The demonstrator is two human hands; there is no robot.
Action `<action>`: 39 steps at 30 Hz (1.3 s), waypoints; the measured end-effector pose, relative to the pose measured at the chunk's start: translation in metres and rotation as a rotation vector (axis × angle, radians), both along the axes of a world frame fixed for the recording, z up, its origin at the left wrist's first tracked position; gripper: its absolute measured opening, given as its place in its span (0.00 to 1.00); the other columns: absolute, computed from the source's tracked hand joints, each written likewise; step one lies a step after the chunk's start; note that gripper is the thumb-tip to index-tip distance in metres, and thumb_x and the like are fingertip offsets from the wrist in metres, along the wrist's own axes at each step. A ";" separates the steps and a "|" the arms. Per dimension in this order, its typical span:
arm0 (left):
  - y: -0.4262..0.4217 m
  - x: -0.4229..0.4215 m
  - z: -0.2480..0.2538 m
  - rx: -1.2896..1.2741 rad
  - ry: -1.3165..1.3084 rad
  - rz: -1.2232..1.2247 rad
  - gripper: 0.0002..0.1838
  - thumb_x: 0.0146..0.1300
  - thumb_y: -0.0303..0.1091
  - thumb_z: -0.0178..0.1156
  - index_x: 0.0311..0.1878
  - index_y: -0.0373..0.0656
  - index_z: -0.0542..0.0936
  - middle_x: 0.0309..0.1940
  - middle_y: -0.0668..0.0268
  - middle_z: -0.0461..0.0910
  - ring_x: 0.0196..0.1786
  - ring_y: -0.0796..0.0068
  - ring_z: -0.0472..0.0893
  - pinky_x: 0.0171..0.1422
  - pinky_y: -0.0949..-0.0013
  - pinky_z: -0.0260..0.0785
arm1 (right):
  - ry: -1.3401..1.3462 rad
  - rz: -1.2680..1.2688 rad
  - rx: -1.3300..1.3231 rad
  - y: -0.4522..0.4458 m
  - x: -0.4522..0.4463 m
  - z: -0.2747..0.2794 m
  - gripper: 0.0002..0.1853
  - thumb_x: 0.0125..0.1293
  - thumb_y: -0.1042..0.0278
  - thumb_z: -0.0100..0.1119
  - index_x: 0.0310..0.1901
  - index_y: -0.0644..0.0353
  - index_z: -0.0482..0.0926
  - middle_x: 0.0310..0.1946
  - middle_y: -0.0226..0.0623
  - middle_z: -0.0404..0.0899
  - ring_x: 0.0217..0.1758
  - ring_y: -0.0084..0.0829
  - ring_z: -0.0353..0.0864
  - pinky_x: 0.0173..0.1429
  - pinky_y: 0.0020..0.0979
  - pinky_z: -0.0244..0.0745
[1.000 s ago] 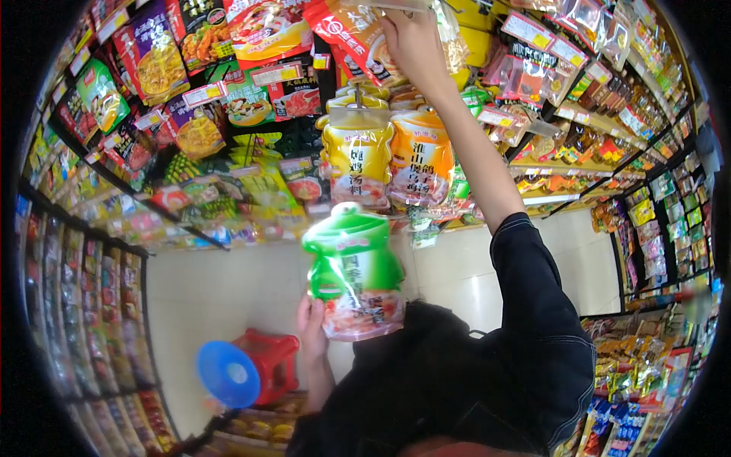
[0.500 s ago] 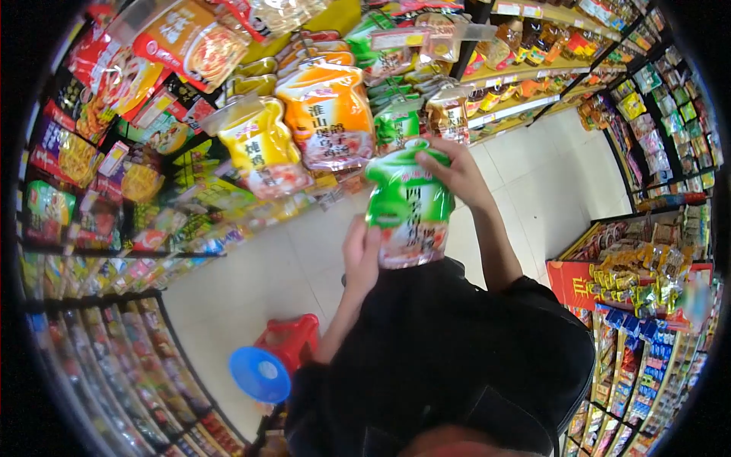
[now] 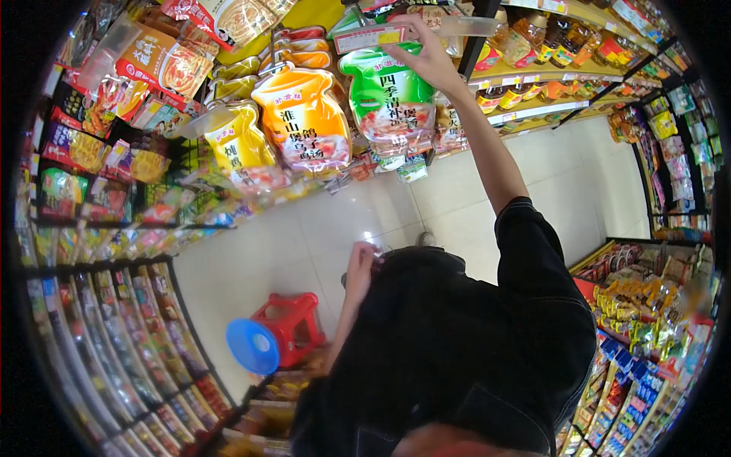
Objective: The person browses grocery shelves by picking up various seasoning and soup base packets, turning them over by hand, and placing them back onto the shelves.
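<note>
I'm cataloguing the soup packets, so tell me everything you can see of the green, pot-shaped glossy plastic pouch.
The green, pot-shaped glossy plastic pouch has a green upper part, a food picture below, and large black Chinese characters running downward. It looks sealed and roughly upright, at the rack just right of an orange, pot-shaped plastic pouch, below a red-edged white price label. The bare right hand is at its top; whether it grips the pouch or a hook bears it, I can't tell.

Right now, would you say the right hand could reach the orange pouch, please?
Probably yes: the right hand is at the top of the green pouch; the orange pouch hangs beside it, its front uncovered.
</note>
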State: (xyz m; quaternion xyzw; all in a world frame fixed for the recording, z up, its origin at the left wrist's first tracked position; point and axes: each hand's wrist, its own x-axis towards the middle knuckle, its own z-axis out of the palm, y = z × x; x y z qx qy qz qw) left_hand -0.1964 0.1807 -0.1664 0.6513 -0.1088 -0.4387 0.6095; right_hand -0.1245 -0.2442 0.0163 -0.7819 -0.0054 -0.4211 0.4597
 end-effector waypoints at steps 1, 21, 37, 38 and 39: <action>0.005 -0.004 -0.003 0.016 0.021 0.017 0.11 0.81 0.41 0.50 0.51 0.45 0.74 0.45 0.68 0.79 0.43 0.78 0.81 0.44 0.74 0.73 | 0.001 0.010 0.010 -0.002 0.003 0.001 0.23 0.69 0.65 0.70 0.62 0.59 0.76 0.57 0.32 0.80 0.61 0.25 0.78 0.67 0.30 0.72; 0.007 -0.001 -0.005 0.087 0.120 0.109 0.09 0.81 0.38 0.47 0.47 0.46 0.75 0.43 0.69 0.80 0.40 0.80 0.81 0.42 0.75 0.72 | 0.087 -0.032 0.001 -0.038 0.051 -0.036 0.25 0.57 0.72 0.68 0.59 0.50 0.85 0.49 0.39 0.89 0.52 0.38 0.89 0.59 0.34 0.79; 0.003 0.007 -0.030 0.026 0.080 -0.063 0.10 0.80 0.39 0.51 0.47 0.45 0.76 0.42 0.69 0.81 0.40 0.80 0.80 0.43 0.76 0.72 | -0.034 -0.585 -0.399 -0.041 0.076 -0.033 0.21 0.63 0.53 0.71 0.34 0.68 0.79 0.36 0.55 0.81 0.40 0.59 0.82 0.44 0.52 0.76; 0.003 0.008 -0.029 0.032 0.064 -0.077 0.10 0.81 0.39 0.51 0.47 0.45 0.76 0.42 0.69 0.81 0.40 0.80 0.80 0.43 0.76 0.72 | -0.007 -0.599 -0.383 -0.037 0.074 -0.032 0.20 0.63 0.55 0.71 0.36 0.66 0.77 0.38 0.53 0.80 0.42 0.59 0.81 0.45 0.51 0.75; 0.002 0.009 -0.029 0.037 0.066 -0.081 0.10 0.81 0.39 0.51 0.47 0.44 0.76 0.42 0.69 0.81 0.40 0.80 0.80 0.43 0.76 0.72 | 0.011 -0.543 -0.329 -0.032 0.068 -0.028 0.19 0.63 0.57 0.71 0.39 0.66 0.78 0.40 0.52 0.81 0.44 0.59 0.81 0.47 0.51 0.76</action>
